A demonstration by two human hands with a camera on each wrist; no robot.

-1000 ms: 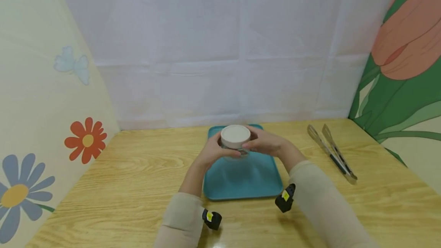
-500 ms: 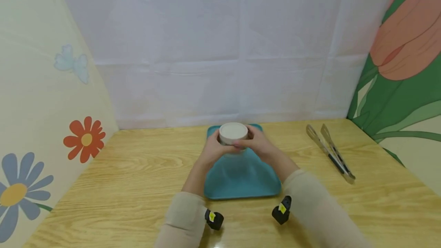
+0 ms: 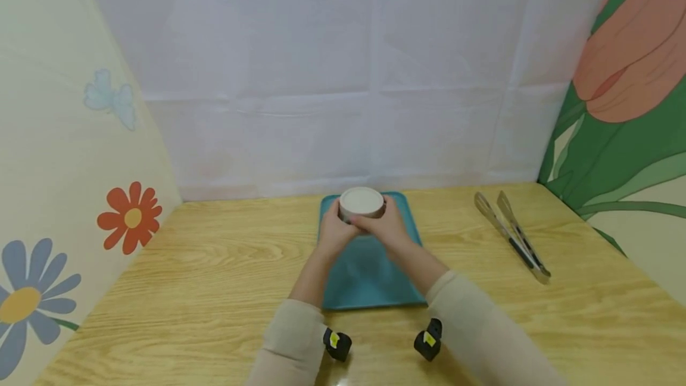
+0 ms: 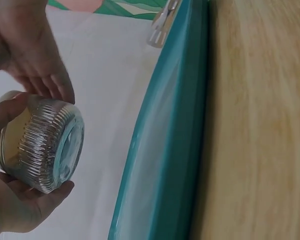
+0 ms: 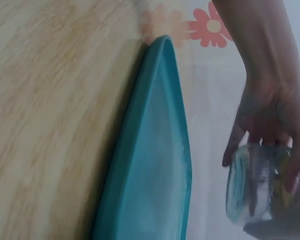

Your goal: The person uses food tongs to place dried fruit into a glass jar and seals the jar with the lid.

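Observation:
A clear glass jar with ribbed sides [image 4: 42,142] and a whitish lid [image 3: 361,199] is held up over the turquoise tray [image 3: 370,279]. My left hand [image 3: 333,232] grips it from the left side, and my right hand [image 3: 390,228] grips it from the right. Both thumbs lie on the near side, with the right thumb just below the lid's edge. In the left wrist view the jar's base stands off from the tray, and fingers curve around its sides. Part of the jar is hidden by the hands in the right wrist view.
Metal tongs with dark handle grips [image 3: 514,240] lie on the wooden table [image 3: 230,279] right of the tray. A white cloth backdrop [image 3: 300,76] rises behind the table, with flower-printed panels [image 3: 48,153] at the sides.
The right hand has turned around the jar, its thumb sliding left across the near side. The right forearm swung inward, and the wrists drew closer together. The jar shifted slightly left and away.

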